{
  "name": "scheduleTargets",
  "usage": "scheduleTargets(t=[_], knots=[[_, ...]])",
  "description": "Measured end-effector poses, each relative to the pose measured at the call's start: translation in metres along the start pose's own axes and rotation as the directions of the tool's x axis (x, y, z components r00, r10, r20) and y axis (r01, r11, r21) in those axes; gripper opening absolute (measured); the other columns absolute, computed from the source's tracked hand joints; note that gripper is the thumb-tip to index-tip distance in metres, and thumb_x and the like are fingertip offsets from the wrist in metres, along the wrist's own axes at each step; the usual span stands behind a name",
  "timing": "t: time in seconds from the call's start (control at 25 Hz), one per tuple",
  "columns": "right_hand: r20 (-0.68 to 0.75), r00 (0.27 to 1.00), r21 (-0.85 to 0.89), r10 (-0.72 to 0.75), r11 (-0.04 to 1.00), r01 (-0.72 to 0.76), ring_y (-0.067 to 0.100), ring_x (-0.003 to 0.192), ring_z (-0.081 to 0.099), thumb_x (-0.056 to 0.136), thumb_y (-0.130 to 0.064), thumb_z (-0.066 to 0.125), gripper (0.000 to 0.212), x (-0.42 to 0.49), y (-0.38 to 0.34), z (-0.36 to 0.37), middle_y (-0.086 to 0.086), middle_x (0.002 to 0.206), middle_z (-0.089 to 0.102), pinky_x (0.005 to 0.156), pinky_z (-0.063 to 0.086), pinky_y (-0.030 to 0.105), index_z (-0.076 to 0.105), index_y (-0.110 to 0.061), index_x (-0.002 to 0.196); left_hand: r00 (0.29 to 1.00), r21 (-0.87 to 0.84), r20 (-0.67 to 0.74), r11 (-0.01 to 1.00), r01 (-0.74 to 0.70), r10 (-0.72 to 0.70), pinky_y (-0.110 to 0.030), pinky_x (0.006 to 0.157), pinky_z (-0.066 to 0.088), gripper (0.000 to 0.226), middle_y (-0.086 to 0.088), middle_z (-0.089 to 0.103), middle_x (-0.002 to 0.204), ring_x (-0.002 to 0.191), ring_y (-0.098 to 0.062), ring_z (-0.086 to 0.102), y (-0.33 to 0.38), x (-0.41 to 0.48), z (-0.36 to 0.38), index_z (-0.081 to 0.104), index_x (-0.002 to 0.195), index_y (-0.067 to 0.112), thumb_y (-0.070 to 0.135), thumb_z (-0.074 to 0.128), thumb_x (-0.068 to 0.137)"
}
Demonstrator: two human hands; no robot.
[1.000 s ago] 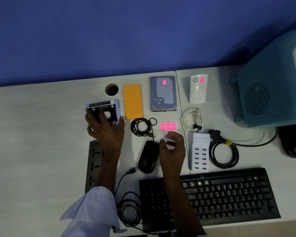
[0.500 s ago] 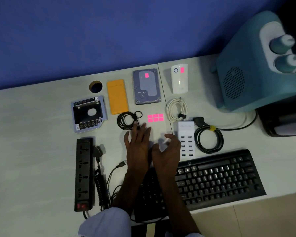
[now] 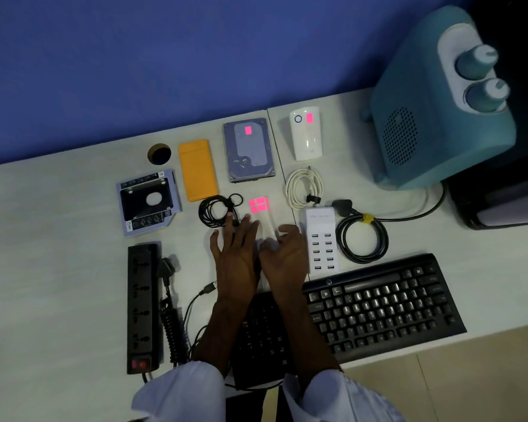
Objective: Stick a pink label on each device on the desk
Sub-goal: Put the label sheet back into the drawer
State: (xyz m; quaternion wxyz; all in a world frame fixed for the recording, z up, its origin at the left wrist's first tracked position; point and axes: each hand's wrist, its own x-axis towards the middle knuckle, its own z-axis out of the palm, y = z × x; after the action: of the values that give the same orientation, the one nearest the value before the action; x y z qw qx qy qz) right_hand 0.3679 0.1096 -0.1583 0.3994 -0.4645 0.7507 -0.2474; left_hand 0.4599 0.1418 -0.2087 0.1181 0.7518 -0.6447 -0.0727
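A sheet of pink labels (image 3: 258, 205) lies mid-desk, and its white backing strip runs down towards my hands. My right hand (image 3: 284, 254) is curled with thumb and fingers closed on that strip. My left hand (image 3: 237, 254) lies flat beside it with its fingers spread, and the mouse is hidden under it. The hard drive (image 3: 250, 153) and the white device (image 3: 306, 138) each carry a pink label. I see no label on the orange case (image 3: 198, 170), drive caddy (image 3: 148, 202), USB charger (image 3: 320, 239), power strip (image 3: 142, 306) or keyboard (image 3: 378, 303).
A black cable coil (image 3: 217, 210) touches my left fingertips. A white cable (image 3: 304, 187) and a coiled black power cord (image 3: 363, 239) lie to the right. A big teal appliance (image 3: 439, 102) fills the back right corner. A cable hole (image 3: 159, 153) opens in the desk (image 3: 58, 239).
My left hand left the drive caddy and came right, settling over the mouse beside my right hand. The right hand stayed by the label sheet. My view shifted.
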Motion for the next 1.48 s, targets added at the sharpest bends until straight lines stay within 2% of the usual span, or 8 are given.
scheduleTargets(t=[0.16,0.28,0.48,0.6,0.72,0.96,1.28,1.48], knots=[[0.094,0.994,-0.146,0.060,0.988,-0.046,0.024,0.088,0.065,0.082,-0.031,0.065,0.024,0.007,0.005,-0.004,0.006,0.092,0.069,0.069,0.040,0.025,0.066,-0.009,0.089,1.000,-0.052,0.011,0.999,0.001,0.000,-0.056,0.115,0.018,0.057,-0.007,0.047,0.151,0.149,-0.030,0.026,0.001,-0.002,-0.003,0.048,0.143,0.011,0.028,0.047,0.089],[0.101,0.994,-0.089,0.053,0.995,-0.044,0.025,0.084,0.065,0.077,-0.028,0.070,0.024,0.011,0.010,-0.006,0.011,0.089,0.067,0.069,0.045,0.027,0.065,-0.006,0.084,0.998,-0.217,0.022,0.974,0.066,-0.063,-0.051,0.117,0.016,0.067,-0.004,0.051,0.148,0.150,-0.025,0.026,0.004,-0.001,-0.010,0.041,0.147,0.013,0.030,0.054,0.084],[0.139,0.989,0.122,-0.051,0.992,0.035,0.020,0.079,0.070,0.081,-0.021,0.076,0.019,0.024,-0.006,-0.028,0.006,0.093,0.076,0.073,0.057,0.034,0.075,-0.012,0.097,0.941,-0.773,0.127,0.563,0.292,-0.313,-0.016,0.090,0.050,0.061,0.006,0.071,0.114,0.104,-0.003,0.065,0.023,0.025,-0.054,0.044,0.145,0.021,0.021,0.070,0.090],[0.132,0.988,0.203,-0.084,0.978,0.056,0.014,0.083,0.069,0.084,-0.015,0.074,0.023,0.026,-0.022,-0.053,0.003,0.100,0.077,0.079,0.057,0.030,0.075,-0.013,0.107,0.947,-0.820,0.115,0.510,0.261,-0.300,-0.019,0.083,0.053,0.024,0.012,0.074,0.100,0.093,-0.001,0.069,0.042,0.043,-0.080,0.068,0.116,0.023,0.023,0.069,0.092],[0.081,0.991,0.270,-0.105,0.959,0.080,-0.001,0.077,0.066,0.083,-0.014,0.075,0.021,0.025,-0.032,-0.090,-0.004,0.094,0.075,0.072,0.054,0.018,0.075,-0.015,0.104,0.959,-0.831,0.142,0.498,0.249,-0.244,-0.022,0.077,0.054,0.008,0.017,0.074,0.095,0.087,-0.002,0.069,0.073,0.055,-0.096,0.071,0.100,0.024,0.024,0.069,0.092],[-0.095,0.995,0.379,0.006,0.925,0.030,0.019,0.080,0.072,0.081,-0.022,0.076,0.011,0.027,-0.024,-0.178,-0.005,0.086,0.076,0.073,0.060,0.045,0.073,-0.025,0.091,0.987,-0.830,0.160,0.538,0.148,-0.024,-0.021,0.078,0.055,0.010,0.013,0.074,0.095,0.086,-0.004,0.070,0.160,0.068,-0.111,0.071,0.099,0.019,0.016,0.071,0.090],[-0.191,0.979,0.501,0.066,0.864,0.040,0.014,0.081,0.070,0.083,-0.026,0.072,0.010,0.042,0.026,-0.290,-0.006,0.088,0.076,0.074,0.060,0.040,0.073,-0.020,0.091,0.982,-0.844,0.190,0.513,0.159,0.009,-0.024,0.079,0.056,0.013,0.003,0.075,0.099,0.091,-0.010,0.072,0.286,0.050,-0.099,0.067,0.104,0.013,0.013,0.069,0.091],[-0.181,0.972,0.619,0.152,0.786,-0.007,0.014,0.084,0.069,0.084,-0.009,0.068,0.011,0.069,0.073,-0.367,0.000,0.092,0.076,0.081,0.057,0.030,0.074,-0.014,0.092,0.988,-0.850,0.151,0.506,0.150,-0.039,-0.017,0.077,0.054,0.010,0.003,0.075,0.095,0.085,-0.001,0.070,0.367,0.025,-0.085,0.067,0.100,0.014,0.010,0.069,0.091]])
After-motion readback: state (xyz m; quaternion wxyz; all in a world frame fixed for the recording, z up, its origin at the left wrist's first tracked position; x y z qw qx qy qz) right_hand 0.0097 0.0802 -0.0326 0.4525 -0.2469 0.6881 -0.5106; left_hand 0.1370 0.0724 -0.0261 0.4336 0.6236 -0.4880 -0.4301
